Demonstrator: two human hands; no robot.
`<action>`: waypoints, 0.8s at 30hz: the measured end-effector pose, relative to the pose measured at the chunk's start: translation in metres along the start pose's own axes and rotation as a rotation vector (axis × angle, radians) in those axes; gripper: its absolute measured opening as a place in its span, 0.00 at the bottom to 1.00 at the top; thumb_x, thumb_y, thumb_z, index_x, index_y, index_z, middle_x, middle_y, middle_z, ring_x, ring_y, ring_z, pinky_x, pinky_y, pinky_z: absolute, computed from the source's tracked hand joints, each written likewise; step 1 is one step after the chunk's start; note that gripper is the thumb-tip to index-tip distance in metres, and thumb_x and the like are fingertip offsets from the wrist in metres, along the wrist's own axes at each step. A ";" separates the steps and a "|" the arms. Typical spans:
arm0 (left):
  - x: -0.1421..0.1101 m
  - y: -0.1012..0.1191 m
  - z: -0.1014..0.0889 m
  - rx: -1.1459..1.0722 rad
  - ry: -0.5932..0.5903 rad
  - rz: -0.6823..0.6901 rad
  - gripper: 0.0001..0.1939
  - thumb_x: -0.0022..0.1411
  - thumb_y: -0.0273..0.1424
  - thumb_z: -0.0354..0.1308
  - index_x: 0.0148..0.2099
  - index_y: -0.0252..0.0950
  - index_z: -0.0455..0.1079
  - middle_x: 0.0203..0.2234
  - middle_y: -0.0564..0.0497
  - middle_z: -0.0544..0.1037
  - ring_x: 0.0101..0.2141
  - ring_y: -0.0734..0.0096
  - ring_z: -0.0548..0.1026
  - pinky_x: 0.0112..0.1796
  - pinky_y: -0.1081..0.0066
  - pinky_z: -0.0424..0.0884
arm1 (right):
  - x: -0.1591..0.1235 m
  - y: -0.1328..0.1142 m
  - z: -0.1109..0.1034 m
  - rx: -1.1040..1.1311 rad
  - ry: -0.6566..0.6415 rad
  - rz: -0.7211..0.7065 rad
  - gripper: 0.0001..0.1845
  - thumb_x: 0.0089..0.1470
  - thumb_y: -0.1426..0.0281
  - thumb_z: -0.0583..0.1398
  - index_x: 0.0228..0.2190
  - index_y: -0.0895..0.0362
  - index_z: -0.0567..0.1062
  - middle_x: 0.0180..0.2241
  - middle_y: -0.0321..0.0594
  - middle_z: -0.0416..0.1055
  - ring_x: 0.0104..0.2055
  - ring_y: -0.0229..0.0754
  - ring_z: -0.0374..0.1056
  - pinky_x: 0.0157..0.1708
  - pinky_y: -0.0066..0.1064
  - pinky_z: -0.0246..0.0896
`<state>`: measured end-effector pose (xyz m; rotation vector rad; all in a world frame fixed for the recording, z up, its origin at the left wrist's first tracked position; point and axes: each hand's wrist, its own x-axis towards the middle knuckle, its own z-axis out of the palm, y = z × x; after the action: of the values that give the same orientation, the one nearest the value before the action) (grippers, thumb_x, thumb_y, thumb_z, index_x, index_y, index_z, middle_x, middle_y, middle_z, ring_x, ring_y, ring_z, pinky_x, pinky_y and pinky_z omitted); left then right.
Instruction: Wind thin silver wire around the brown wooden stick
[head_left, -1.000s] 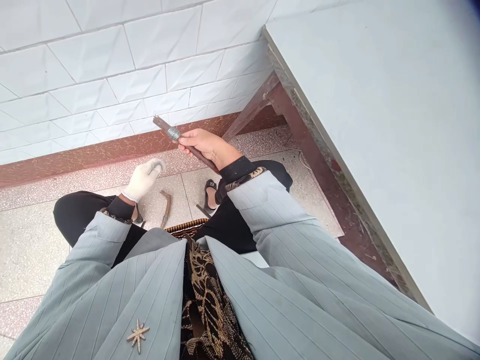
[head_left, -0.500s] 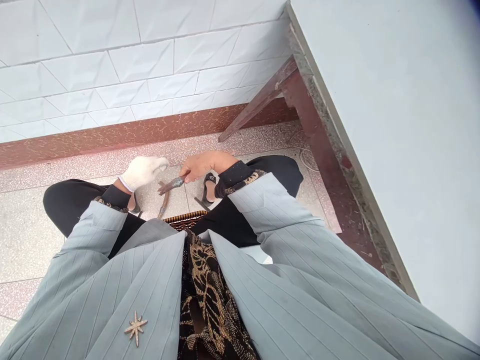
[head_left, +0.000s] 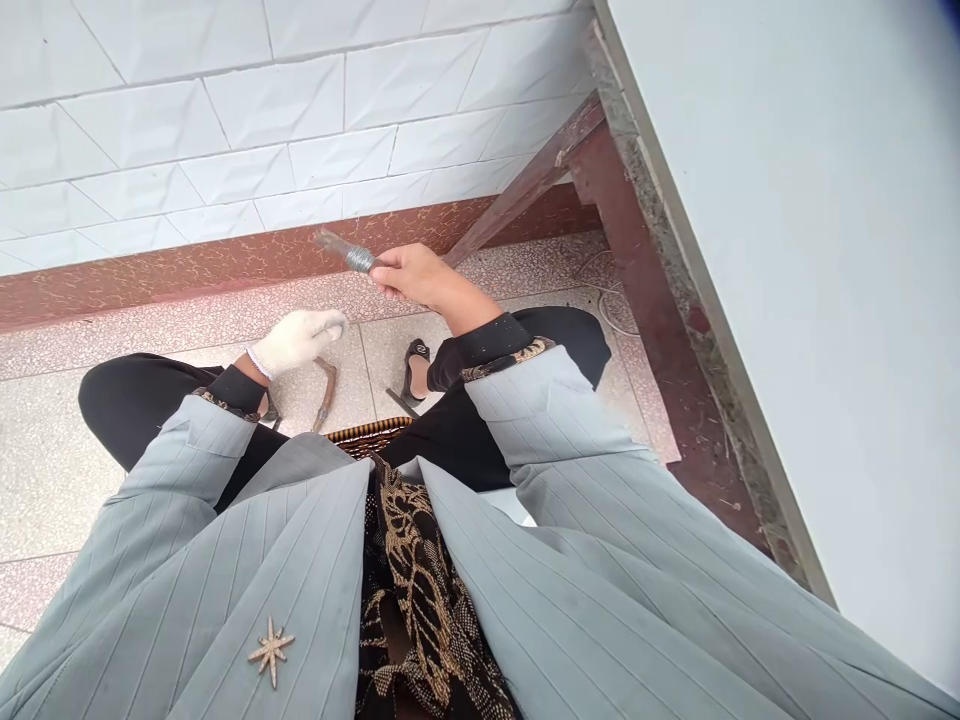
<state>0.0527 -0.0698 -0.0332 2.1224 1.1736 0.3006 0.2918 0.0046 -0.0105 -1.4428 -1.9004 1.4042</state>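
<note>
My right hand (head_left: 411,275), bare, is closed around a short wooden stick (head_left: 337,243) with silvery wire wound around its middle. The stick points up and left, in front of the reddish wall base. My left hand (head_left: 298,340), in a white knit glove, is lower and to the left, its fingers curled together and the thumb side turned right. Whatever it may grip is too small or hidden to name. Just below the glove is a bent brown stick (head_left: 325,395); I cannot tell whether it touches the glove.
A table with a pale top (head_left: 787,250) and a dark red wooden leg (head_left: 525,180) stands on the right. White wall tiles (head_left: 270,100) are ahead. Between my knees shows a woven seat edge (head_left: 371,434). A pale cable (head_left: 611,300) lies on the floor under the table.
My right hand has lifted the wire-wound stick up and away from the gloved hand. My left hand has shifted slightly right and stays curled. The bent stick has hardly moved.
</note>
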 end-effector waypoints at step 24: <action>0.011 -0.004 -0.002 -0.015 -0.044 0.047 0.14 0.70 0.34 0.50 0.41 0.34 0.76 0.37 0.48 0.82 0.39 0.65 0.78 0.49 0.63 0.73 | -0.038 0.023 -0.009 0.446 -0.308 -0.164 0.22 0.61 0.55 0.70 0.29 0.59 0.72 0.25 0.32 0.68 0.24 0.30 0.58 0.26 0.24 0.53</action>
<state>0.0551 -0.0586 -0.0360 2.1356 1.0943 0.2815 0.3261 -0.0245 -0.0167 -0.8831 -1.6722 1.8991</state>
